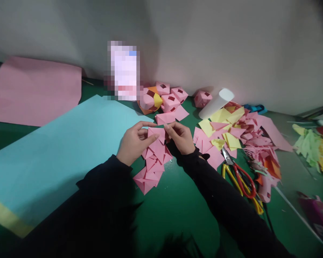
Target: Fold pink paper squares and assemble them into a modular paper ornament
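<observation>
Between thumb and fingers, my left hand (pixel 136 141) grips a folded pink paper piece (pixel 156 134) with crossing creases. My right hand (pixel 181 137) is pinched at the upper right corner of this same piece, its fingertips close to the paper edge. Below the hands, a pile of folded pink paper pieces (pixel 150 172) lies on the green table (pixel 183 211). Just beyond them are a flat folded pink paper (pixel 165 118) and several pink paper boxes (pixel 170 103) with square holes.
Red-handled scissors (pixel 246 182) and yellow-handled pliers (pixel 233 179) lie by my right forearm. Pink and yellow paper pieces (pixel 227 123) and a white roll (pixel 216 104) are on the right. A large light-blue sheet (pixel 78 143) covers the left; a blurred-out phone-like screen (pixel 125 71) leans on the wall.
</observation>
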`<state>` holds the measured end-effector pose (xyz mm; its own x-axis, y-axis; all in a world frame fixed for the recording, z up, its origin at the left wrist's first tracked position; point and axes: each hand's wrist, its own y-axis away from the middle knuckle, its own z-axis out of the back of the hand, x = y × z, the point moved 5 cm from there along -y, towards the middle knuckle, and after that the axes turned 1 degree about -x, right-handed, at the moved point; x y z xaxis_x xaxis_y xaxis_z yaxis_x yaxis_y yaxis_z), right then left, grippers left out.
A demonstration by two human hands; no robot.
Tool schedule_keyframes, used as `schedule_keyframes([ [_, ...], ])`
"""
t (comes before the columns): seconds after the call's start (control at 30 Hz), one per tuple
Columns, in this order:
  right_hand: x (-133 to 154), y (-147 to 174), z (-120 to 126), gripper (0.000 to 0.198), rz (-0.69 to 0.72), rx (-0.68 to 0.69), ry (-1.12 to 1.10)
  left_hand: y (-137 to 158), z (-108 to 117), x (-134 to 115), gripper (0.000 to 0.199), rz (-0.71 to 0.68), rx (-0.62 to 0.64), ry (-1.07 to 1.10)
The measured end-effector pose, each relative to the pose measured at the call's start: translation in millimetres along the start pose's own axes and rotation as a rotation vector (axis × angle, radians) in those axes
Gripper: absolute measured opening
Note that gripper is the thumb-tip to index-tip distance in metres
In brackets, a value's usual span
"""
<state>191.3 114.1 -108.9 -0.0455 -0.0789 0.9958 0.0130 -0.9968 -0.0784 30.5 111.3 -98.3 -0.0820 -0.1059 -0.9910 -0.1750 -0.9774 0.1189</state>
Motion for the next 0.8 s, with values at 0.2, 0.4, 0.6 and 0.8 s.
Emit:
schedule_keyframes([
  [0.2,0.7,-0.5,-0.8,0.029,0.014,-0.008,0.009,-0.6,0.4,0.6,0.034,0.003,0.008,-0.003],
  [0.4,0.2,0.4,0.0,0.037,0.007,-0.031,0.175,-1.9,0.9,2.0,0.032,-0.017,0.009,-0.055],
  [0.6,0.3,1.1,-1.4,0.042,-0.018,-0.017,0.14,-1.4,0.2,2.2,0.032,-0.016,0.002,-0.043],
  [0.8,-1.0,-0.8,-1.7,0.043,-0.039,0.01,0.091,-0.6,0.0,1.1,0.031,-0.019,-0.003,-0.026],
])
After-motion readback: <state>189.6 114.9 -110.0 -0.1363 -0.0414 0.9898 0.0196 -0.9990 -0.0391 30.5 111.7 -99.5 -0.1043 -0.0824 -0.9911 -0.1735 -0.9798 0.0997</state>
